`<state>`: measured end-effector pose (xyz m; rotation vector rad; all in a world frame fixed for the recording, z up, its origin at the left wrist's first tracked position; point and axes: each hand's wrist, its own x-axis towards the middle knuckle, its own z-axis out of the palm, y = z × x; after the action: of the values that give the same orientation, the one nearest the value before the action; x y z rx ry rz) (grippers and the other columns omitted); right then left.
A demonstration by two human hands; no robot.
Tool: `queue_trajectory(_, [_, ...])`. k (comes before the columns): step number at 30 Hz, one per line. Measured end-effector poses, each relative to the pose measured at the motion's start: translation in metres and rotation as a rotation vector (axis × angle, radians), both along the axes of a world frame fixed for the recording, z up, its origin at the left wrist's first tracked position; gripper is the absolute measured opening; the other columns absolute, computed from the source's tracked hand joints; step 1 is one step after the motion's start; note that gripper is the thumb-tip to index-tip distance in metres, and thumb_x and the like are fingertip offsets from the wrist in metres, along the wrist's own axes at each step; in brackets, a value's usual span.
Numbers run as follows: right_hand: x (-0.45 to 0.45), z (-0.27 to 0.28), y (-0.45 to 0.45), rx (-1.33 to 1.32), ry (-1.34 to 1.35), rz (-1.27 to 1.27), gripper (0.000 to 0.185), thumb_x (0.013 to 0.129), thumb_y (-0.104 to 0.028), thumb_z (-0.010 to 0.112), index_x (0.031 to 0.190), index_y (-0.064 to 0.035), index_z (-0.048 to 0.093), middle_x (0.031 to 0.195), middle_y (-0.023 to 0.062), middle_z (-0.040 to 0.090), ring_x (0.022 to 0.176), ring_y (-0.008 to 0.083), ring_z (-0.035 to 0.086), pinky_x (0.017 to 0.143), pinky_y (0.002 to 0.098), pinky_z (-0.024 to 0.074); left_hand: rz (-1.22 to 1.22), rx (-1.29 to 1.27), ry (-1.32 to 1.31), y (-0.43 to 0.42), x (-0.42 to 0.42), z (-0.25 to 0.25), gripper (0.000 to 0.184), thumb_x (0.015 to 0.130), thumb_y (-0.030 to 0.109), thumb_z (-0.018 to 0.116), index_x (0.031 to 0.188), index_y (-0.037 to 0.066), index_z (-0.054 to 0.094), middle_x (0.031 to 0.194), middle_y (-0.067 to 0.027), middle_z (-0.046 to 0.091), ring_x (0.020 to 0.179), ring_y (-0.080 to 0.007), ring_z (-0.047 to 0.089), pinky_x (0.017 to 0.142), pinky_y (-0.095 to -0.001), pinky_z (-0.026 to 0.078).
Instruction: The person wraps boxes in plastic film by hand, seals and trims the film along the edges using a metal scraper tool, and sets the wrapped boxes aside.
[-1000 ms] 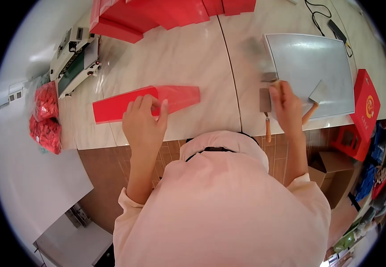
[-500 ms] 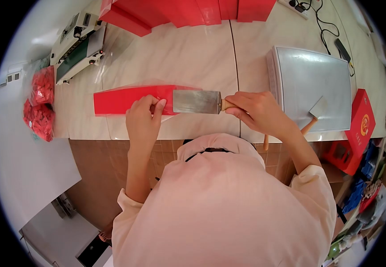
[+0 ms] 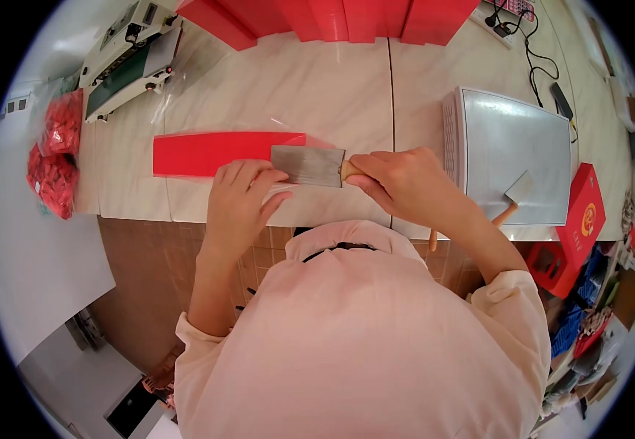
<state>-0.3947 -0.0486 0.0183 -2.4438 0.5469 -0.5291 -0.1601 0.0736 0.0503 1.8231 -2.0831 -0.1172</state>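
A long red box in clear film lies flat on the table in front of me. My right hand grips the wooden handle of a scraper. Its broad metal blade lies over the right end of the box and the loose film there. At the box's near edge is my left hand, its fingertips beside the blade's left end. The thumb stands apart from the fingers, and nothing shows held between them.
To the right sits a flat metal-topped plate with a second scraper on it. Another wooden handle juts past the table edge. Red boxes stand at the back. A sealing machine and bagged red items are left.
My left thumb has come away from the fingers, which were pinched at the box. The scraper has shifted slightly left over the box end. The view has tilted a little.
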Motion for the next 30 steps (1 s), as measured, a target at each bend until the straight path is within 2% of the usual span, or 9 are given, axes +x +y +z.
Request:
queue_trajectory(5, [0.012, 0.008, 0.004, 0.021, 0.037, 0.041, 0.012, 0.094, -0.023, 0.061, 0.095, -0.0110, 0.062, 0.067, 0.0030, 0.062, 0.055, 0.0239, 0.059, 0.047, 0.0359, 0.0424, -0.094, 0.001, -0.061, 0.001, 0.025, -0.001, 0.019, 0.071, 0.010, 0.078, 0.086, 0.007, 0.066, 0.088, -0.0048, 0.061, 0.084, -0.0261, 0.058, 0.077, -0.0389, 0.043])
queue_trajectory(7, [0.015, 0.006, 0.003, 0.007, 0.025, 0.037, 0.013, 0.094, -0.024, 0.060, 0.095, -0.0114, 0.062, 0.066, 0.0030, 0.062, 0.054, 0.0245, 0.058, 0.047, 0.0359, 0.0424, -0.075, -0.031, -0.085, -0.001, 0.031, 0.003, 0.011, 0.075, 0.011, 0.075, 0.080, 0.009, 0.065, 0.085, -0.0027, 0.061, 0.088, -0.0245, 0.058, 0.078, -0.0388, 0.044])
queue_trajectory(10, [0.016, 0.001, -0.001, 0.010, 0.031, 0.067, 0.014, 0.096, -0.026, 0.058, 0.095, -0.0127, 0.061, 0.066, 0.0028, 0.061, 0.053, 0.0246, 0.058, 0.046, 0.0358, 0.0424, -0.058, -0.053, 0.010, -0.013, 0.037, 0.008, 0.011, 0.074, 0.008, 0.075, 0.080, 0.009, 0.066, 0.084, -0.0045, 0.061, 0.086, -0.0249, 0.058, 0.077, -0.0391, 0.044])
queue_trajectory(12, [0.016, -0.002, 0.003, 0.027, 0.046, 0.087, 0.014, 0.096, -0.027, 0.057, 0.094, -0.0138, 0.061, 0.065, 0.0027, 0.062, 0.053, 0.0243, 0.058, 0.046, 0.0357, 0.0423, -0.066, -0.098, -0.028, -0.024, 0.039, 0.023, 0.011, 0.076, 0.006, 0.074, 0.082, 0.007, 0.065, 0.086, -0.0064, 0.061, 0.085, -0.0254, 0.058, 0.077, -0.0386, 0.044])
queue_trajectory(14, [0.017, -0.009, 0.009, -0.097, 0.038, 0.145, 0.013, 0.097, -0.028, 0.055, 0.093, -0.0159, 0.060, 0.065, 0.0022, 0.062, 0.053, 0.0230, 0.059, 0.046, 0.0356, 0.0425, 0.067, -0.068, 0.004, -0.032, 0.034, 0.032, 0.010, 0.078, 0.004, 0.073, 0.083, 0.005, 0.065, 0.087, -0.0079, 0.062, 0.085, -0.0260, 0.058, 0.078, -0.0372, 0.045])
queue_trajectory(21, [0.015, -0.006, -0.008, -0.029, 0.043, 0.073, 0.019, 0.099, -0.029, 0.050, 0.096, -0.0176, 0.065, 0.067, 0.0009, 0.064, 0.057, 0.0226, 0.061, 0.052, 0.0368, 0.0474, -0.003, -0.004, 0.058, -0.013, 0.031, 0.020, 0.012, 0.082, 0.006, 0.072, 0.091, 0.002, 0.064, 0.094, -0.0095, 0.062, 0.091, -0.0252, 0.060, 0.082, -0.0339, 0.047])
queue_trajectory(23, [0.006, -0.003, -0.011, 0.108, -0.185, -0.044, 0.019, 0.099, -0.027, 0.051, 0.096, -0.0174, 0.067, 0.068, 0.0027, 0.064, 0.057, 0.0240, 0.061, 0.053, 0.0373, 0.0472, 0.044, -0.025, 0.059, -0.006, 0.033, 0.017, 0.014, 0.082, 0.007, 0.072, 0.093, 0.003, 0.064, 0.095, -0.0096, 0.063, 0.092, -0.0258, 0.060, 0.083, -0.0340, 0.047])
queue_trajectory(26, [-0.019, 0.017, -0.016, 0.161, -0.270, -0.190, 0.018, 0.097, -0.025, 0.056, 0.099, -0.0126, 0.068, 0.069, 0.0079, 0.062, 0.056, 0.0249, 0.059, 0.052, 0.0366, 0.0448, 0.108, -0.027, 0.135, 0.001, 0.036, 0.017, 0.025, 0.079, 0.012, 0.076, 0.101, 0.004, 0.065, 0.101, -0.0098, 0.062, 0.097, -0.0269, 0.059, 0.086, -0.0359, 0.046])
queue_trajectory(30, [-0.044, 0.025, -0.009, 0.282, -0.189, -0.364, 0.018, 0.095, -0.022, 0.061, 0.099, -0.0067, 0.069, 0.066, 0.0116, 0.059, 0.052, 0.0245, 0.053, 0.050, 0.0350, 0.0414, -0.017, 0.078, 0.035, -0.009, 0.019, 0.018, 0.039, 0.072, 0.016, 0.080, 0.108, 0.007, 0.066, 0.111, -0.0074, 0.060, 0.107, -0.0274, 0.054, 0.090, -0.0395, 0.045])
